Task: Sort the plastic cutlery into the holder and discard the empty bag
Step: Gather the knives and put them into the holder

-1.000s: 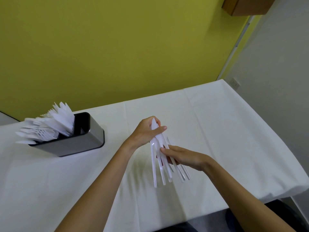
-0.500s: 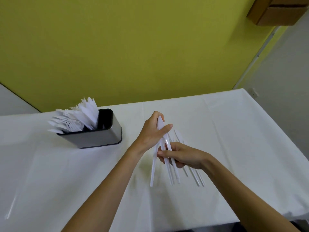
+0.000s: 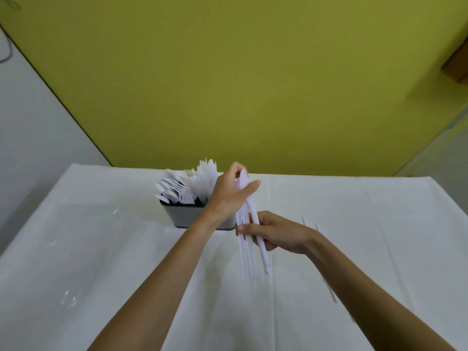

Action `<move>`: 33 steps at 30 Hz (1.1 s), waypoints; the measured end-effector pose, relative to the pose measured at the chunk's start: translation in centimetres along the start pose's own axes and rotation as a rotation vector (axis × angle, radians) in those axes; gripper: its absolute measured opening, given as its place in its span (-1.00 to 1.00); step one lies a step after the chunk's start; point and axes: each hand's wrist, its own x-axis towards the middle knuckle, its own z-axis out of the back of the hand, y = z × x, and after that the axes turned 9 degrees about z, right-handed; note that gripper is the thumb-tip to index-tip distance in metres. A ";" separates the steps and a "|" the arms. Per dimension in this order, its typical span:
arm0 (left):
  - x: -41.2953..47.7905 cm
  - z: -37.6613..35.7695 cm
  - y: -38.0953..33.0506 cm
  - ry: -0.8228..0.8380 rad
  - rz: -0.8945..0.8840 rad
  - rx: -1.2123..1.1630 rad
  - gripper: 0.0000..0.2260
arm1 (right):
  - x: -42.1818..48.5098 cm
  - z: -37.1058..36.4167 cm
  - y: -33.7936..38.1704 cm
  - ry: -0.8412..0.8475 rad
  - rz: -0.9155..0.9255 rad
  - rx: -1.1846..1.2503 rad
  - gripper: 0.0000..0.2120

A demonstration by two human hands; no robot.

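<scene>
A bunch of white plastic knives [image 3: 249, 239] hangs handle-down above the table, held by both hands. My left hand [image 3: 229, 196] pinches the blade tips at the top. Lower down, my right hand [image 3: 276, 233] grips the handles. Just behind my left hand stands the grey metal holder [image 3: 186, 216], partly hidden by my left wrist and stuffed with white plastic cutlery [image 3: 188, 184] that fans out of its top. A clear plastic bag [image 3: 68, 297] lies flat on the cloth at the left, seen only by its glints.
The table wears a white cloth [image 3: 367, 262]. Some white cutlery pieces [image 3: 331, 295] lie on it to the right of my right forearm. A yellow wall rises behind the table, and a brown box [image 3: 455, 64] hangs at the upper right.
The view has swung left, so the holder now sits right behind my left hand. Both hands have carried the knife bunch closer to the holder, and the bunch is tighter.
</scene>
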 end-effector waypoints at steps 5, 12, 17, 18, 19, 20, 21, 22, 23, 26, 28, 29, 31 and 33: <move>0.4 3.1 0.1 -0.018 -0.044 0.025 -0.79 | 2.4 -1.1 1.6 0.027 0.002 -0.113 -0.83; 0.9 8.4 0.1 -0.195 -0.095 -0.085 -0.73 | 4.8 -1.9 3.0 -0.196 0.076 -0.113 -0.66; 0.8 11.8 3.8 -0.509 0.001 -0.245 -0.88 | 7.2 -2.2 1.7 -0.626 0.198 0.044 -0.76; 0.8 12.2 4.9 -0.529 0.046 -0.290 -0.86 | 7.6 -2.4 1.4 -0.690 0.209 0.037 -0.77; 0.9 12.5 6.0 -0.527 0.097 -0.327 -0.82 | 8.2 -2.6 1.1 -0.751 0.218 0.037 -0.76; 0.9 12.6 7.0 -0.515 0.148 -0.354 -0.79 | 8.7 -2.8 0.9 -0.811 0.228 0.034 -0.73; 1.0 12.7 7.9 -0.491 0.207 -0.376 -0.76 | 9.2 -3.1 0.7 -0.871 0.242 0.035 -0.70; 1.1 12.7 8.5 -0.463 0.264 -0.401 -0.72 | 9.6 -3.3 0.7 -0.928 0.256 0.032 -0.67; 1.0 12.8 9.0 -0.431 0.310 -0.431 -0.69 | 10.0 -3.5 0.8 -0.981 0.273 0.021 -0.65; 0.6 12.7 9.3 -0.327 0.365 -0.524 -0.65 | 11.1 -4.4 0.7 -1.094 0.308 -0.115 -0.61; 0.4 12.4 9.3 -0.274 0.375 -0.596 -0.65 | 11.5 -5.0 0.4 -1.097 0.334 -0.245 -0.59; 0.3 12.3 9.3 -0.261 0.376 -0.617 -0.64 | 11.7 -5.3 0.1 -1.082 0.335 -0.318 -0.60; 0.3 12.3 9.7 -0.245 0.371 -0.635 -0.63 | 12.1 -6.1 -0.4 -1.051 0.334 -0.459 -0.63; 0.4 12.4 10.1 -0.231 0.366 -0.633 -0.61 | 12.0 -6.6 -0.7 -1.034 0.308 -0.541 -0.66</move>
